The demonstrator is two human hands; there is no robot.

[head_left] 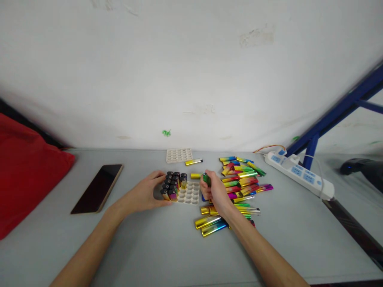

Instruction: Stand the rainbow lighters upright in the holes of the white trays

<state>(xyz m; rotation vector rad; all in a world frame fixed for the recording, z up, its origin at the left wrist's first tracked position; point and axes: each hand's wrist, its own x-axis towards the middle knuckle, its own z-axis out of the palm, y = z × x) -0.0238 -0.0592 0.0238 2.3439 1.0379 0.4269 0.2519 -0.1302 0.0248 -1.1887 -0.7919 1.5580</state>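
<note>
A white tray with rows of round-cornered holes [189, 194] lies on the grey table, its left part filled with several upright lighters [171, 185], black tops up. My left hand [151, 191] curves around the tray's left side, thumb at the near edge and fingers at the far edge. Just right of the tray, my right hand [214, 189] is closed on a lighter with a green top [206, 179]; the hand covers most of its body. Beneath and beyond that hand spreads a loose pile of shiny multicoloured lighters [239, 183].
A second white tray [178, 155] lies near the wall, with a yellow lighter [194, 162] beside it. On the left are a phone [97, 189] and a red cloth item [26, 171]. A power strip [299, 173], a blue metal frame [312, 149] and a black device [363, 169] occupy the right.
</note>
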